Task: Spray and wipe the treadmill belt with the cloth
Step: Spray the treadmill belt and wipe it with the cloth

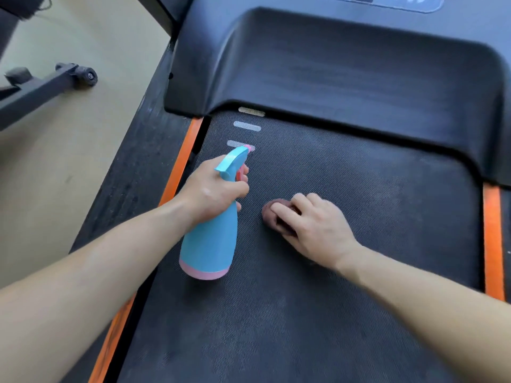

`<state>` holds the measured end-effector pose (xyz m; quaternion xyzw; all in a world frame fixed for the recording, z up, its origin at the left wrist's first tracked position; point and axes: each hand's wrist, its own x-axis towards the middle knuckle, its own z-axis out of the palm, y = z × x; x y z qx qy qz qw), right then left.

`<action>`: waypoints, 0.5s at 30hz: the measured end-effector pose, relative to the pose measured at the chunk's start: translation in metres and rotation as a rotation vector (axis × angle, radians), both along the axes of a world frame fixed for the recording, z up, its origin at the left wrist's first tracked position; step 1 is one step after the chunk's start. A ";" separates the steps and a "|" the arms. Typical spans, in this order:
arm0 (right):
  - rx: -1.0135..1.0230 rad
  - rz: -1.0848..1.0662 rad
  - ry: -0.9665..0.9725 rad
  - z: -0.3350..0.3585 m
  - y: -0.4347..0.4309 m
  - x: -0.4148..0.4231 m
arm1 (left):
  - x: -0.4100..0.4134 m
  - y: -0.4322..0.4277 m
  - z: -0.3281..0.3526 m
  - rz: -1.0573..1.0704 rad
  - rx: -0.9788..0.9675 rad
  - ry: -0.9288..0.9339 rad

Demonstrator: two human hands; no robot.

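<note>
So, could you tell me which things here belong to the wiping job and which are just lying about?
For the job:
spray bottle, gripped by the left hand
cloth, under the right hand
treadmill belt

Just lying about:
wheeled frame on the floor
motor cover
orange side strip

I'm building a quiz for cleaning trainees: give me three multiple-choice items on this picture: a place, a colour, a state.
1. Where is the cloth? A in the left hand; B on the belt under the right hand; C draped over the spray bottle.
2. What colour is the spray bottle's base? A pink; B orange; C white.
3. The left hand is: A flat on the belt; B empty; C gripping the spray bottle.
Answers: B, that hand holds it down there; A, a pink band rims the blue body; C, it wraps the bottle's neck.
</note>
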<state>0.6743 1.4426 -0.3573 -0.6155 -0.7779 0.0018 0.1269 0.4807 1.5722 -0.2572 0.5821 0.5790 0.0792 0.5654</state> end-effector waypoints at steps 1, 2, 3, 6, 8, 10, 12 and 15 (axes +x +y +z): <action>0.015 -0.057 -0.010 0.001 0.018 0.005 | -0.002 0.000 -0.001 -0.003 -0.003 0.007; 0.040 -0.164 -0.004 0.002 0.041 0.009 | -0.005 0.000 -0.001 -0.004 -0.003 0.010; 0.044 -0.304 0.001 0.004 0.066 0.013 | -0.008 0.000 -0.002 0.000 -0.003 0.011; 0.026 -0.572 0.039 0.005 0.098 0.010 | -0.016 0.001 -0.004 0.048 -0.015 -0.029; 0.080 -0.464 0.032 0.002 0.073 -0.017 | -0.025 0.003 0.002 0.065 0.000 -0.030; 0.055 -0.179 0.017 -0.001 0.028 -0.044 | -0.036 0.005 0.009 0.085 0.016 -0.015; 0.018 0.048 0.006 -0.004 0.001 -0.054 | -0.047 0.003 0.014 0.114 0.021 -0.016; 0.035 0.039 0.013 -0.002 0.039 -0.046 | -0.061 -0.005 0.015 0.135 0.013 -0.045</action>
